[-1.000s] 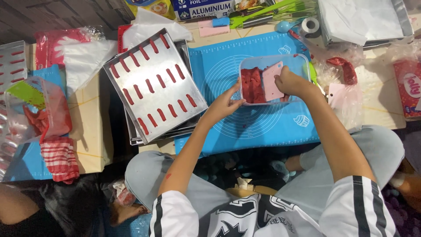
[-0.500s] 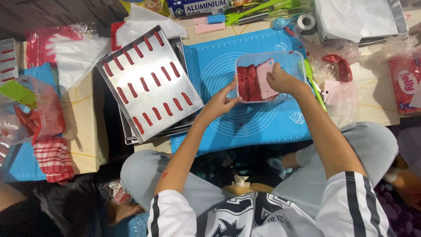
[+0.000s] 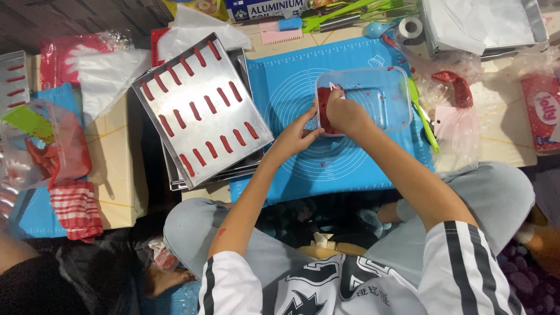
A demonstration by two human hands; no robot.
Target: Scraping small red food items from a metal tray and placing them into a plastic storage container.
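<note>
Scraping red batter together in the clear tub: scraper gripped by right hand, tub steadied by left hand; tray already piped, tub nearly emptied.

1. A low table of pale wood carries a blue silicone baking mat printed with white circles.
2. Left of the mat, a silver metal baking tray lined with short red strips rests tilted on stacked trays.
3. A red-and-white striped cloth hangs off the table's near edge.
4. Dark wooden floorboards show beyond the table.
</note>
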